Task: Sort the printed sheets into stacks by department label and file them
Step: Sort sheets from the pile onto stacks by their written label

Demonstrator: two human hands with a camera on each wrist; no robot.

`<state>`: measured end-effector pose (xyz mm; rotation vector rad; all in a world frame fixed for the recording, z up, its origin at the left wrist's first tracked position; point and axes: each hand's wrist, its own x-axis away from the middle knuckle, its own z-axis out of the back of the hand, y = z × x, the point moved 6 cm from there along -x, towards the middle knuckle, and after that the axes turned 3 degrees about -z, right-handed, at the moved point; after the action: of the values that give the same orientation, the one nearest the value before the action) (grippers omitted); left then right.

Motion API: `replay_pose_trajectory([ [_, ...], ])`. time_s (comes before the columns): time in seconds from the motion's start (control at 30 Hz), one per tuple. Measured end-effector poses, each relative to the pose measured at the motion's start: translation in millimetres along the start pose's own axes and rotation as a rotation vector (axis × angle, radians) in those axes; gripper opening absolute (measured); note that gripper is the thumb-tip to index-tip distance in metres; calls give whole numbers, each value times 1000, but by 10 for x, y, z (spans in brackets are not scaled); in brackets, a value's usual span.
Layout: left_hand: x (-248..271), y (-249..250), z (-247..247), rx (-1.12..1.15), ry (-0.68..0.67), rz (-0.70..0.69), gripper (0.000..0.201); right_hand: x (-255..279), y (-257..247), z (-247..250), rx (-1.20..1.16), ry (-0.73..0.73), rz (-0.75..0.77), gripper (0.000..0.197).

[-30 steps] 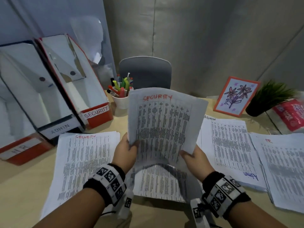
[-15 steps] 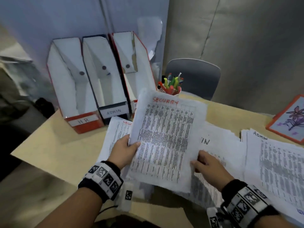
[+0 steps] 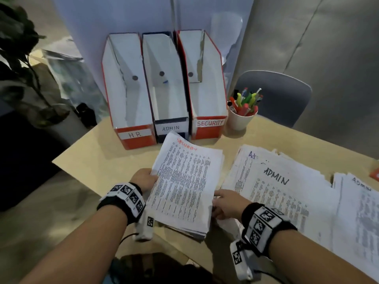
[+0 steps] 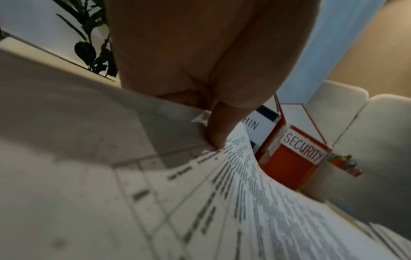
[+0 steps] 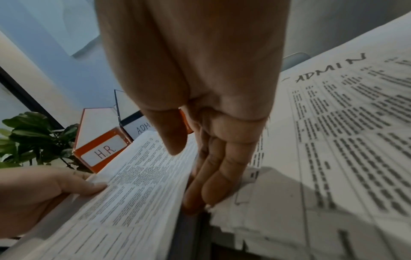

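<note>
A thick stack of printed sheets headed SECURITY (image 3: 185,181) lies in front of the file boxes, its near end slightly off the table. My left hand (image 3: 143,178) grips its left edge, thumb (image 4: 219,126) on the top sheet and fingers beneath. My right hand (image 3: 224,203) is at the stack's right edge, its fingers (image 5: 211,176) straight along that edge and the thumb above the top sheet. Behind stand three open file boxes: HR (image 3: 133,136), ADMIN (image 3: 171,128) and SECURITY (image 3: 209,124). All three look empty.
An ADMIN stack (image 3: 276,191) lies loosely spread right of my right hand, with more sheets (image 3: 361,212) at the far right. A cup of pens (image 3: 240,119) stands beside the SECURITY box, a grey chair (image 3: 274,95) behind it. The table's left edge (image 3: 67,160) is close; a plant (image 3: 20,58) stands beyond.
The SECURITY sheet that both hands held upright has gone left and down onto the SECURITY stack. My right hand let go of it and moved to the stack's right edge.
</note>
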<state>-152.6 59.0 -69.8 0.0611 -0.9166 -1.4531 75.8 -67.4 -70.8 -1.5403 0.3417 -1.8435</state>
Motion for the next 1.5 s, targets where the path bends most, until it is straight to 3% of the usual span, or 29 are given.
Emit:
replay_pose_trajectory([
  [0.1, -70, -33, -21, -4, 49, 35, 21, -25, -4, -39, -2, 6, -24, 22],
  [0.2, -102, -15, 1, 11, 161, 62, 44, 50, -20, 50, -16, 20, -4, 40],
  [0.27, -88, 90, 41, -34, 265, 24, 54, 146, -15, 202, -39, 46, 24, 51],
  [0.33, -69, 339, -1, -112, 284, -93, 52, 256, 52, 441, -87, 104, 42, 48],
  [0.47, -3, 1007, -384, -149, 89, -376, 33, 447, 478, 1076, -215, 309, -18, 27],
  [0.57, 78, 1389, -799, -108, -108, -455, 27, 614, 989, 1552, -282, 507, -142, 19],
  [0.67, 151, 1611, -1213, -73, -254, -429, 31, 783, 1526, 1867, -171, 692, -308, 22],
  [0.77, 174, 1657, -1549, -63, -368, -318, 42, 857, 1884, 1861, -119, 708, -449, 20],
  [0.83, 153, 1646, -1675, -44, -383, -257, 54, 816, 2007, 1795, -187, 685, -464, 15],
  [0.93, 118, 1650, -1793, 59, -377, -168, 67, 772, 1993, 1734, -249, 684, -434, 24],
  [1.03, 103, 1666, -1855, 14, -356, -158, 72, 746, 1913, 1681, -223, 682, -418, 28],
  [1.1, 77, 1676, -1848, -49, -331, -175, 68, 734, 1875, 1659, -209, 686, -388, 32],
  [1.2, -15, 1651, -1821, -83, -292, -191, 39, 732, 1890, 1688, -250, 755, -353, 36],
  [1.33, -114, 1605, -1762, -133, -240, -207, 43, 735, 1938, 1709, -399, 770, -288, 42],
  [1.5, -104, 1621, -1708, -23, -153, -246, 33, 779, 1957, 1634, -653, 731, -235, 17],
])
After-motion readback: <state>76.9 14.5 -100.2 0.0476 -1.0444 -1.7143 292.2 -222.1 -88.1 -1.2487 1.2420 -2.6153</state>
